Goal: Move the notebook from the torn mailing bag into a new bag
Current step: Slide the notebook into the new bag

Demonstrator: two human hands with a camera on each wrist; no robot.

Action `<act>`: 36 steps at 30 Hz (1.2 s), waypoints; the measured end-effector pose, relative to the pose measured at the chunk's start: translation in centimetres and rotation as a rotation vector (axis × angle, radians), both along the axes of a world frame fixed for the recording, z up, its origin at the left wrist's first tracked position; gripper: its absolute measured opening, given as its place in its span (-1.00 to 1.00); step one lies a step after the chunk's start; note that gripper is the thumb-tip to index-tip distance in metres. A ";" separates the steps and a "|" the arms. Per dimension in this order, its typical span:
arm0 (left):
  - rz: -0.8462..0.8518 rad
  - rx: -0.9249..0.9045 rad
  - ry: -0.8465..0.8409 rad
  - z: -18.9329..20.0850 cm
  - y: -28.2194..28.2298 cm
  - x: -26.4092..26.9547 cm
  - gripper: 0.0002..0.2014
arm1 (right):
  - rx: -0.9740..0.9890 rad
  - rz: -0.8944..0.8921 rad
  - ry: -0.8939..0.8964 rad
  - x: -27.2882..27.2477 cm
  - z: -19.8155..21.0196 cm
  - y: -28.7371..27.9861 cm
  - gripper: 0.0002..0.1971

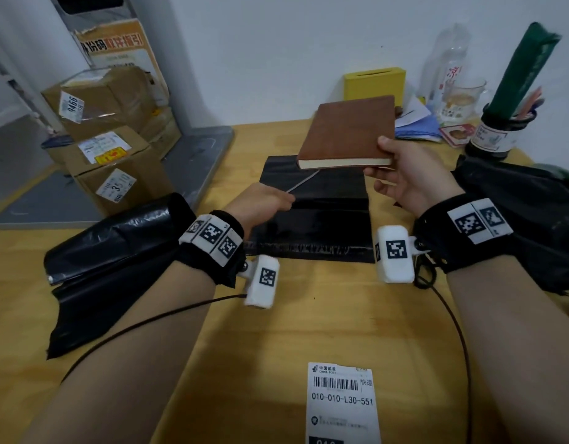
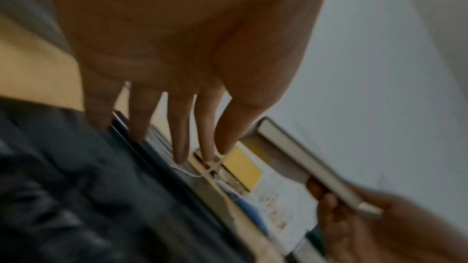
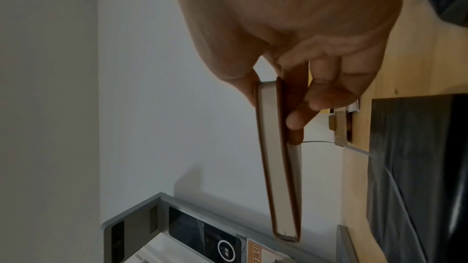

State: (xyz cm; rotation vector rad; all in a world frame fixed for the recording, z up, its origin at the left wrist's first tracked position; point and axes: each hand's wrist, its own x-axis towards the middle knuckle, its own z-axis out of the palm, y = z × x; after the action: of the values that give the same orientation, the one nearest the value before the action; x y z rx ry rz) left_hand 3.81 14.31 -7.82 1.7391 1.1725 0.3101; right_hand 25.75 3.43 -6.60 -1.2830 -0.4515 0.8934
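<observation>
**Notebook held clear while the new bag's seal strip is peeled**

The right hand pinches the brown notebook at its near corner, thumb on the cover and fingers curled beneath, and holds it flat in the air above the far end of the flat black mailing bag. Kept aloft, it stays off the bag's mouth, so the plastic below is free to be worked.

The left hand reaches over the middle of that bag, and a thin white strip runs from its fingertips up toward the notebook. The left wrist view shows the fingers nearly straight with the strip at the index and thumb tips; a light pinch seems likely, but blur prevents certainty. Judging by the strip, this is probably the liner of the bag's adhesive flap, drawn off ahead of sealing, though the notebook is not yet inside.

A crumpled black bag lies at left on the wooden table, likely the torn one, and a printed shipping label lies near the front edge. Cardboard parcels stack at the far left; a yellow box stands by the wall.
</observation>
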 end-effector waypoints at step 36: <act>-0.063 0.233 0.410 -5.9 4.9 1.4 -0.68 | 0.041 -0.077 0.015 -0.4 0.9 -1.2 -0.84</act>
State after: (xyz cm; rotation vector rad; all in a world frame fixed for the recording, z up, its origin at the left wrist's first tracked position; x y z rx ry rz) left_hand 5.26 19.25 -13.67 2.1064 1.4104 0.0506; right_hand 25.39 2.25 -5.74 -1.2473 -0.4042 0.8249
